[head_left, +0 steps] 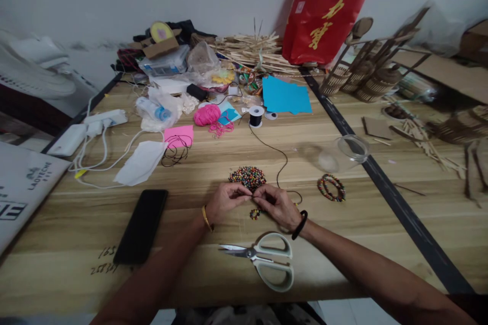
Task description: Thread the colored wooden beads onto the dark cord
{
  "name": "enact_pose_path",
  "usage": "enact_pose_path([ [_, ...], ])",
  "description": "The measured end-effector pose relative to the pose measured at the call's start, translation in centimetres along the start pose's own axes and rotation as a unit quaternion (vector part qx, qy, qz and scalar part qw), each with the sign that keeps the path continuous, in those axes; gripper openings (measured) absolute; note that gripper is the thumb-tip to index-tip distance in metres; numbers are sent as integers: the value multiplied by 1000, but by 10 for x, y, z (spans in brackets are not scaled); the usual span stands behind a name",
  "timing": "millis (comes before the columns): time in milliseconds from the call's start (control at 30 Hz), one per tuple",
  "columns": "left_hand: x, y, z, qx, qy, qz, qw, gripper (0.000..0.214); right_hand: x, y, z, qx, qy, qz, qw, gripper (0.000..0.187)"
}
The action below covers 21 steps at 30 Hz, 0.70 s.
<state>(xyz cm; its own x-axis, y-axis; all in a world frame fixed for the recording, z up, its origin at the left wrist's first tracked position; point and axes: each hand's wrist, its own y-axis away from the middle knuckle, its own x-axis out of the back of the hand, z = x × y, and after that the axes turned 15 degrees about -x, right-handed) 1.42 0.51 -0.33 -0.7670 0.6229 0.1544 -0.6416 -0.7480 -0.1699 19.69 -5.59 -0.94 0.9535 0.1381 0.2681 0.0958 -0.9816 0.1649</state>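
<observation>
Black cord (282, 154) runs slack from an upright spool (256, 119) to beside the right hand (281, 206), presumably so it pays out freely; left hand (227, 200) and right nearly meet, each thumb and forefinger in a narrow pinch, apparently on that cord, though the strand there is too fine to be certain. Small bead ring (256, 217) sits just below the fingertips, attachment unclear, with the bead pile (247, 176) just beyond, probably for easy reach. Scissors (249, 253) lie nearer the body, likely handy yet clear of the fingers.
</observation>
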Motion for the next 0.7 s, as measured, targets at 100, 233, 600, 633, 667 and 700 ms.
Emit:
enact_pose_path([
  [100,1,0,-1,9,12,3,1000,21,0,-1,0,4,1,6,1000,17],
  [233,1,-1,-1,24,23,7,999,23,1,0,-3,21,14,13,1000,19],
  [600,2,0,1,33,44,13,998,24,1,1,0,10,11,2,1000,18],
  [633,2,0,1,34,45,14,998,23,0,1,0,12,11,0,1000,18],
  [667,2,0,1,35,46,16,998,23,0,1,0,14,11,-1,1000,17],
  [700,2,0,1,36,47,17,998,22,0,1,0,17,13,-1,1000,17],
])
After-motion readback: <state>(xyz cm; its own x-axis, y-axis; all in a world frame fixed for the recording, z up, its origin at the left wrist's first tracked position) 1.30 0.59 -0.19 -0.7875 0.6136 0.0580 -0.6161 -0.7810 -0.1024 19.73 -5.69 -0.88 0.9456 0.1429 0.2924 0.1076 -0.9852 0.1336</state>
